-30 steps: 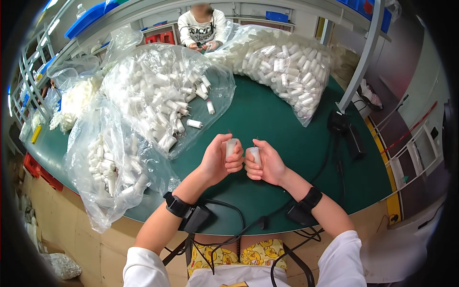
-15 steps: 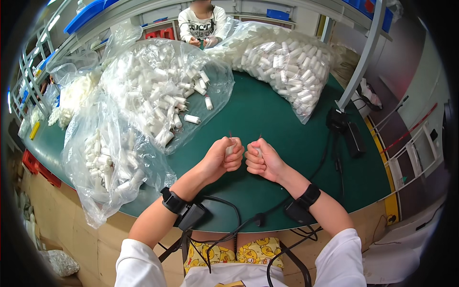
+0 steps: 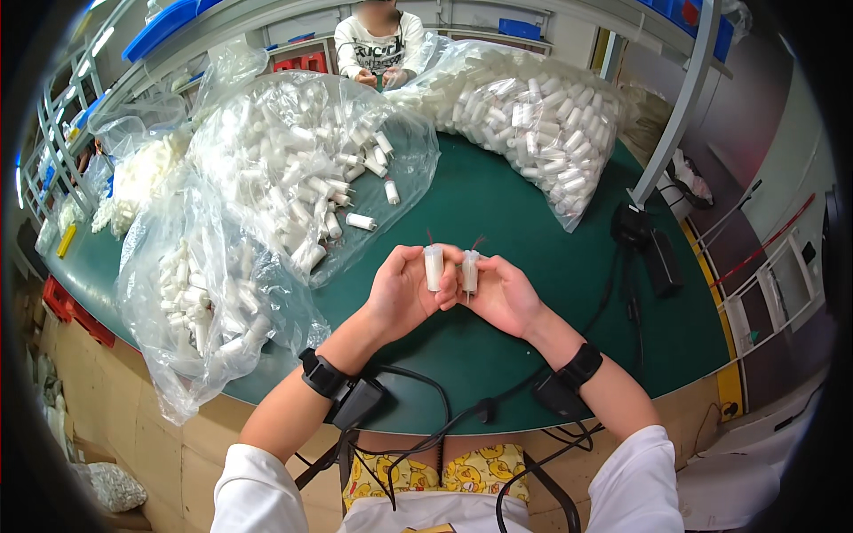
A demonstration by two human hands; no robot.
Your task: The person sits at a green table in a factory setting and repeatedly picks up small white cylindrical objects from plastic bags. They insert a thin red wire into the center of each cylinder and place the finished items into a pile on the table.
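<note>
Both hands have opened outward from the earlier fists. Left hand (image 3: pixel 402 293) grips one white cylinder (image 3: pixel 434 267); right hand (image 3: pixel 502 295) grips another white cylinder (image 3: pixel 470 272), side by side above the green counter (image 3: pixel 533 213).

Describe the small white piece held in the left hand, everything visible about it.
The white piece is a short cylinder, plastic by its look, standing upright with a thin dark wire or stem sticking out of its top. The left hand pinches it between thumb and fingers above the green table. It sits close beside a matching cylinder held upright in the right hand; whether the two touch is unclear.
</note>
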